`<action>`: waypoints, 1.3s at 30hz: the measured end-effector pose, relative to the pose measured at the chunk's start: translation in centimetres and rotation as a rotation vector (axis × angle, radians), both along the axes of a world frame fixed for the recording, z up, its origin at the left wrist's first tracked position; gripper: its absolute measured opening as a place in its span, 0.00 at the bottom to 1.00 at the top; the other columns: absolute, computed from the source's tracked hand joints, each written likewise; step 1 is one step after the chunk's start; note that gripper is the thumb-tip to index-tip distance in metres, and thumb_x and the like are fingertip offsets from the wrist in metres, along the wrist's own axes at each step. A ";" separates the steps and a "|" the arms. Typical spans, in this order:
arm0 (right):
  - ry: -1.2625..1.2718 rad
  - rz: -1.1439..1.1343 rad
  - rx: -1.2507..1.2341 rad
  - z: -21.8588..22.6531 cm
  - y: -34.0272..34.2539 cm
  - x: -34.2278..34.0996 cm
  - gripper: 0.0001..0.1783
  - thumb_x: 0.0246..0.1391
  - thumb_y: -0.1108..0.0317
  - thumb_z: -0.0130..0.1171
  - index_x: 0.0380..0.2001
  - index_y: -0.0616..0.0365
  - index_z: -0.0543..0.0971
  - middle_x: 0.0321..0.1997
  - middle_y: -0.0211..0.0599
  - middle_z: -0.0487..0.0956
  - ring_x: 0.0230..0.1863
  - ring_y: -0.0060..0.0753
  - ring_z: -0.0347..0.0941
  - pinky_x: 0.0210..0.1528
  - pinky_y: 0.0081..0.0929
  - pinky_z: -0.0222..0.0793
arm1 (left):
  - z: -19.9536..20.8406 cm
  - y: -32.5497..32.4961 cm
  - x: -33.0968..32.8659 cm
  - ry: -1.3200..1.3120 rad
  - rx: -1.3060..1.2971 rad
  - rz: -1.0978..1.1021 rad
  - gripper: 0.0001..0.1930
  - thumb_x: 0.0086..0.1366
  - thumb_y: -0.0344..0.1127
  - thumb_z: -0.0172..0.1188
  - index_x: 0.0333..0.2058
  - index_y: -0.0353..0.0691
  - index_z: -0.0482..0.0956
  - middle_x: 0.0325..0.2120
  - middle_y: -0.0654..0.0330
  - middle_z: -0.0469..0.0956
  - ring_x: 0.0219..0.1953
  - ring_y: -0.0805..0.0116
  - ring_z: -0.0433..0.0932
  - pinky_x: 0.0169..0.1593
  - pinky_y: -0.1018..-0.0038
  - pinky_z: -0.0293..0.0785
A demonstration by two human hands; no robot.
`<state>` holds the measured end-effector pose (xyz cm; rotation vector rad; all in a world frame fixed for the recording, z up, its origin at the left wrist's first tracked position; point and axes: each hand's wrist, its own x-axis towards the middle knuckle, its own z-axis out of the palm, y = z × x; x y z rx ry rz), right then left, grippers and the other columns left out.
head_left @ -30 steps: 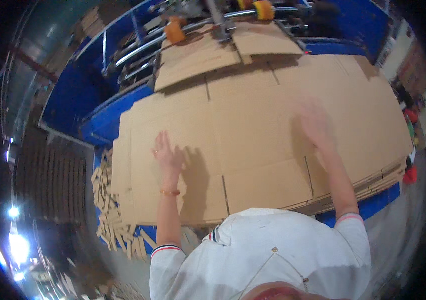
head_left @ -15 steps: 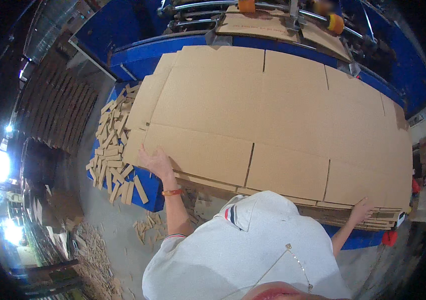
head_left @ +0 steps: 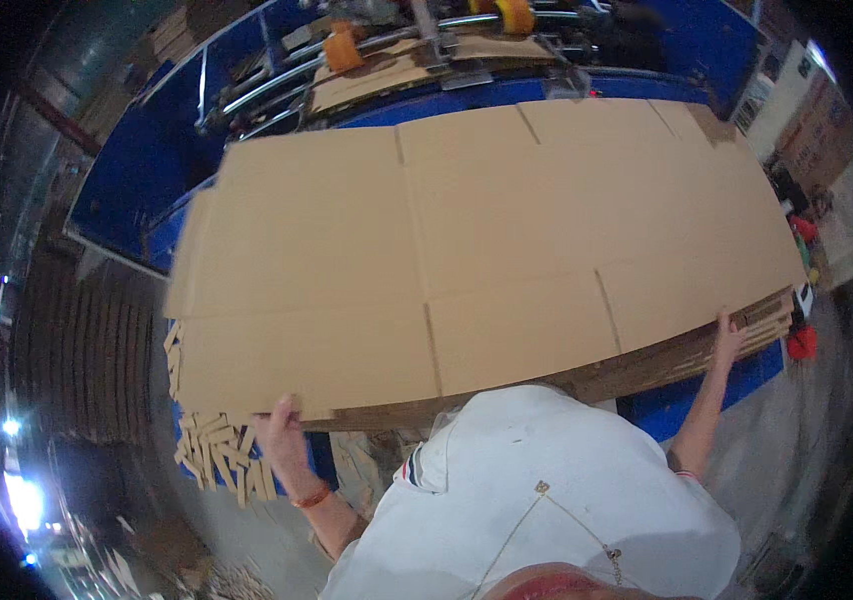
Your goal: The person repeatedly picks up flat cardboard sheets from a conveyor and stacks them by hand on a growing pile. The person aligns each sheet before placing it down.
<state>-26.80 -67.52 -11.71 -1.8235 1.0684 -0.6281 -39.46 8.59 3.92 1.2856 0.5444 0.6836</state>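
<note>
Lifting the near edge of a wide cardboard sheet (head_left: pixel 507 220), the two hands now carry what lay flat half a second ago. At that time the left hand (head_left: pixel 284 445) rested on the near left corner and the right hand (head_left: pixel 730 340) was at the near right edge of the stack (head_left: pixel 762 328). Now the left fingers are closed on the near left corner, thumb on top, and the right fingers pinch the near edge towards its right end. A dark gap shows between the sheet and the layers under it, so this one piece seems parted from the rest along its near side; whether its far edge bears on anything I cannot tell.

The sheet spans the space above the stack and the blue tabletop (head_left: pixel 662 402), its left end reaching out over the loose cardboard strips (head_left: pixel 217 450). On the far side, a blue machine (head_left: pixel 127 190) with orange rollers (head_left: pixel 343 52) holds more cardboard (head_left: pixel 367 80). A second ago that cardboard overlapped the top sheet; now a blue ledge shows between them, leaving the held sheet apart from the machine's cardboard. The slots and creases on the sheet look straight, the panel nearly flat.
</note>
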 end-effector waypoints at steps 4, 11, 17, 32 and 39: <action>-0.494 -0.105 0.863 0.5 -12.0 -4.2 0.38 0.55 0.44 0.57 0.61 0.57 0.65 0.61 0.40 0.70 0.59 0.42 0.67 0.57 0.44 0.67 | 7.5 4.3 2.1 0.025 0.467 0.081 0.23 0.56 0.26 0.63 0.51 0.30 0.69 0.44 0.54 0.76 0.43 0.68 0.75 0.44 0.74 0.72; -0.932 -0.219 0.693 2.8 0.5 -2.8 0.23 0.62 0.60 0.53 0.57 0.59 0.70 0.58 0.40 0.72 0.57 0.40 0.70 0.57 0.41 0.69 | 6.3 7.4 6.5 0.124 0.827 0.147 0.12 0.62 0.26 0.61 0.44 0.30 0.75 0.38 0.58 0.79 0.40 0.73 0.75 0.43 0.77 0.71; -0.829 0.055 -0.019 15.2 14.2 0.0 0.22 0.58 0.65 0.59 0.54 0.62 0.73 0.50 0.39 0.78 0.50 0.37 0.75 0.52 0.35 0.72 | 4.9 4.1 9.0 0.085 0.752 0.065 0.16 0.63 0.34 0.62 0.47 0.31 0.75 0.41 0.56 0.78 0.40 0.69 0.75 0.46 0.73 0.70; -0.538 1.210 -0.948 16.1 28.8 5.3 0.28 0.57 0.56 0.55 0.58 0.56 0.70 0.65 0.44 0.66 0.67 0.47 0.60 0.66 0.44 0.55 | -3.9 -12.2 14.4 0.121 1.522 -0.722 0.41 0.46 0.14 0.54 0.61 0.52 0.69 0.63 0.52 0.63 0.66 0.50 0.59 0.67 0.54 0.53; -0.217 1.419 -1.185 10.4 31.0 6.4 0.35 0.43 0.45 0.61 0.56 0.45 0.73 0.64 0.35 0.68 0.67 0.40 0.60 0.64 0.45 0.57 | -4.4 -11.4 15.5 0.136 1.541 -0.802 0.39 0.47 0.14 0.52 0.60 0.53 0.69 0.64 0.53 0.60 0.66 0.49 0.58 0.67 0.51 0.52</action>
